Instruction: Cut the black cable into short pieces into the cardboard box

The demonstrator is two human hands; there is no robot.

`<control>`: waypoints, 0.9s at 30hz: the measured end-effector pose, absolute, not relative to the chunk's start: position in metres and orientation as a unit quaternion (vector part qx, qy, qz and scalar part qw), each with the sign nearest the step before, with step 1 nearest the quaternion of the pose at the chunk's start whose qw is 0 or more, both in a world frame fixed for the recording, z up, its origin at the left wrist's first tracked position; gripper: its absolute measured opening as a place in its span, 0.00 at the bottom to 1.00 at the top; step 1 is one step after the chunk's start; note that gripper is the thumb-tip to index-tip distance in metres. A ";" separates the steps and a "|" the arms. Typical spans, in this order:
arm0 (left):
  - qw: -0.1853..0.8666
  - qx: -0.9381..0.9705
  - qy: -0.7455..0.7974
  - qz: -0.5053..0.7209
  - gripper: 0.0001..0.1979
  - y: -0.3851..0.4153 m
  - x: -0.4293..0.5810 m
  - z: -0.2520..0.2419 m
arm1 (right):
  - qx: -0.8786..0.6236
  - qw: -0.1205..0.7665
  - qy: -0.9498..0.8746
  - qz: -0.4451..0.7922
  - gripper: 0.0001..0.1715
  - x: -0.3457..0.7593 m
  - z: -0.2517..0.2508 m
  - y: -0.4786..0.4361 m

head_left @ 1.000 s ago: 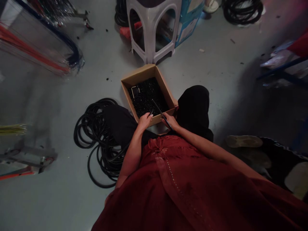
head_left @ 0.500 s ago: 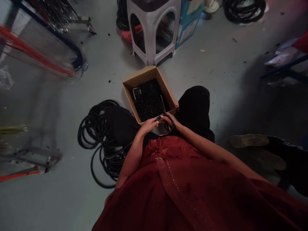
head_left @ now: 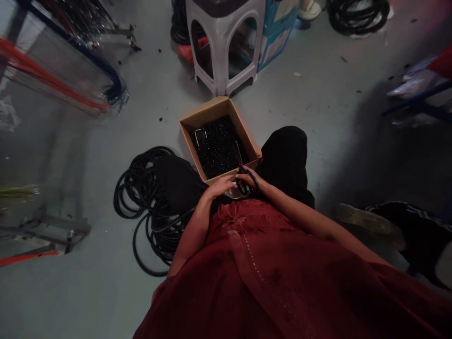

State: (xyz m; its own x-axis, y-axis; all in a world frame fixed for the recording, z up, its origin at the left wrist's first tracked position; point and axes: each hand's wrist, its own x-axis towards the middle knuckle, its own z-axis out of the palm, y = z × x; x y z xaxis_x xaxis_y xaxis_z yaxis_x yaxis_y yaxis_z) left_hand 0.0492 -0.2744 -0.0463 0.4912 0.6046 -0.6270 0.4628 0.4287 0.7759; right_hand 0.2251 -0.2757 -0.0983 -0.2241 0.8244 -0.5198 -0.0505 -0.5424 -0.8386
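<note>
My right hand (head_left: 251, 176) is closed around the black-handled scissors (head_left: 254, 182), whose blades point away from me over the near right corner of a cardboard box (head_left: 192, 151). Beside it, my left hand (head_left: 222, 184) has its fingers bent together, the tips almost meeting my right fingers; whatever they pinch is too small or hidden to make out. Many short black pieces (head_left: 219, 146) fill the box between my knees. On top of them, at the left, lies a flat dark rectangular thing (head_left: 201, 136) with a bright edge.
Coiled black tubing (head_left: 141, 188) lies by my left leg. A grey plastic stool (head_left: 221, 52) stands just behind the box, with a blue carton (head_left: 277, 42) beside it. Wheeled racks stand left. Another person's foot (head_left: 367, 219) is at the right; another black coil (head_left: 358, 16) lies far right.
The short black piece seen at my left fingertips is no longer visible there. My left fingers have shifted slightly toward my right hand, and the scissor handles look wider apart. The other person's foot has moved.
</note>
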 end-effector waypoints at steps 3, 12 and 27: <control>0.673 0.549 0.493 0.045 0.29 -0.275 0.050 -0.054 | -0.539 0.317 -0.358 0.694 0.25 0.225 -0.101 -0.276; 0.500 0.690 0.522 0.032 0.22 -0.289 0.049 -0.040 | -0.563 0.332 -0.354 0.669 0.23 0.230 -0.105 -0.272; 0.615 0.596 0.514 0.053 0.21 -0.280 0.053 -0.061 | -0.590 0.327 -0.424 0.604 0.23 0.237 -0.101 -0.270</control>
State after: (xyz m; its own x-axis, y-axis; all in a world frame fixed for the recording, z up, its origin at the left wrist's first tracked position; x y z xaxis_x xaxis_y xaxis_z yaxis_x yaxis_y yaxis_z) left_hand 0.0530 -0.2797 -0.0607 0.4669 0.6776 -0.5682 0.5475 0.2831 0.7875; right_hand 0.2365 -0.2696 -0.1012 -0.0899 0.8955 -0.4359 0.1057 -0.4267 -0.8982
